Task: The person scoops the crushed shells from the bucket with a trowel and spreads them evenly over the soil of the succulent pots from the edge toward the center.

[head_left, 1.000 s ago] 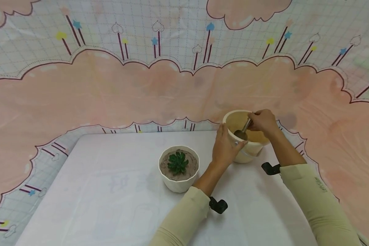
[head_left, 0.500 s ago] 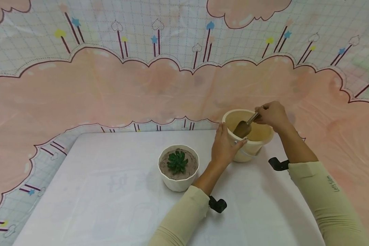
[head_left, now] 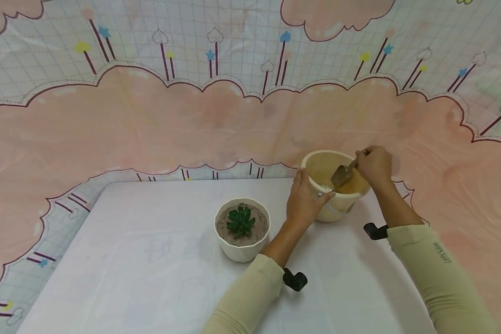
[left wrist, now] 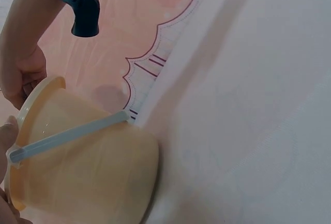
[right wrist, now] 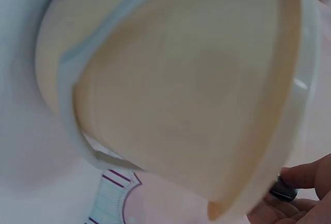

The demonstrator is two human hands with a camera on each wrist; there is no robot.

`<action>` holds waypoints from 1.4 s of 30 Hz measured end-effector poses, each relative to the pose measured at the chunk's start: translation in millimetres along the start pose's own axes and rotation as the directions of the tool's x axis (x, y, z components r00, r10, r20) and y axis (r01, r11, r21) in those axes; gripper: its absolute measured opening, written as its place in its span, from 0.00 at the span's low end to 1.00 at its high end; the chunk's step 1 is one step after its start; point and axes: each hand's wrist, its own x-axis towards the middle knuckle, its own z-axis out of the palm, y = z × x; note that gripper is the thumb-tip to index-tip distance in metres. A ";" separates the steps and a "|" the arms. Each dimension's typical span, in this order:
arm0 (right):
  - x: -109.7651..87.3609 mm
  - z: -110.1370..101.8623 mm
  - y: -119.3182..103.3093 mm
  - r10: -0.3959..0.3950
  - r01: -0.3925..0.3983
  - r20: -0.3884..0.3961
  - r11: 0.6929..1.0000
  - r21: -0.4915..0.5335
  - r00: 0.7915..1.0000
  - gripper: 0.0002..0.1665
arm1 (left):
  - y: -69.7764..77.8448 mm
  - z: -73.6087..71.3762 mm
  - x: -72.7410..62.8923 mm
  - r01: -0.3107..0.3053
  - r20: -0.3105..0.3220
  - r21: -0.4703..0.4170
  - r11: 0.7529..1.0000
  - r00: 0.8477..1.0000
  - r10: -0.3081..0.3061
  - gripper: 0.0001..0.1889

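A cream bucket (head_left: 334,212) stands at the far right of the table in the head view. My left hand (head_left: 302,200) holds its near-left rim, with the thumb at the front edge. In my right hand (head_left: 375,166) is the handle of a small metal scoop (head_left: 342,176), its blade inside the bucket opening. What lies at the bucket's bottom is mostly hidden; a little pale material shows near the front rim. The left wrist view shows the bucket's side with a pale carrying handle (left wrist: 72,136) hanging down. In the right wrist view the bucket wall (right wrist: 181,89) hides the scoop's blade.
A white faceted pot (head_left: 239,253) with a green succulent (head_left: 240,221) in grey-brown soil stands left of the bucket, close to my left forearm. White cloth (head_left: 150,260) covers the table. A patterned pink curtain (head_left: 171,125) hangs just behind it.
My right hand has moved right, first rising and then sinking slightly. The scoop's blade has swung rightward inside the bucket. My left hand and the bucket have stayed in place.
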 end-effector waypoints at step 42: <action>16.6 26.4 2.2 0.189 -0.201 0.104 0.972 0.123 0.977 0.25 | -1.8 2.9 3.9 0.006 0.000 0.002 1.000 1.000 -0.006 0.55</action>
